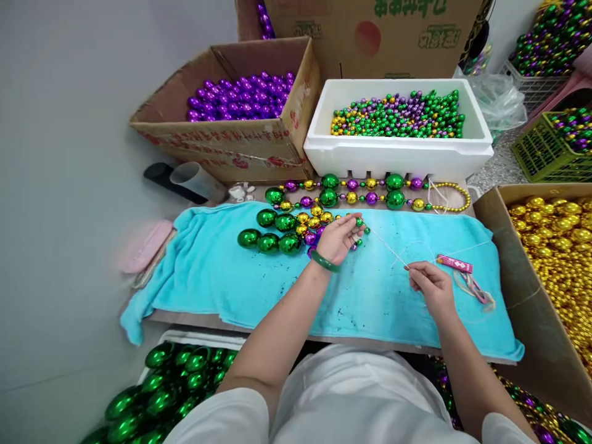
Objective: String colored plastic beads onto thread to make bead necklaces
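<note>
My left hand (341,239), with a green bangle (325,261) at its wrist, is closed around the thread with small beads at its fingertips. One small green bead (359,222) shows there. A thin white thread (388,248) runs taut down to my right hand (431,285), which pinches it between thumb and fingers. Beside and partly behind my left hand lie gold beads (316,211) and purple beads (311,238). Large green beads (268,242) rest farther left on the turquoise towel (259,290). Right of my right hand is a pink-labelled stick (456,264).
Behind the towel lies a beaded strand (328,197). A white foam box (398,147) of small mixed beads and a carton (222,139) of purple beads stand at the back. A carton (522,290) of gold beads is at right; big green beads (161,398) sit below left.
</note>
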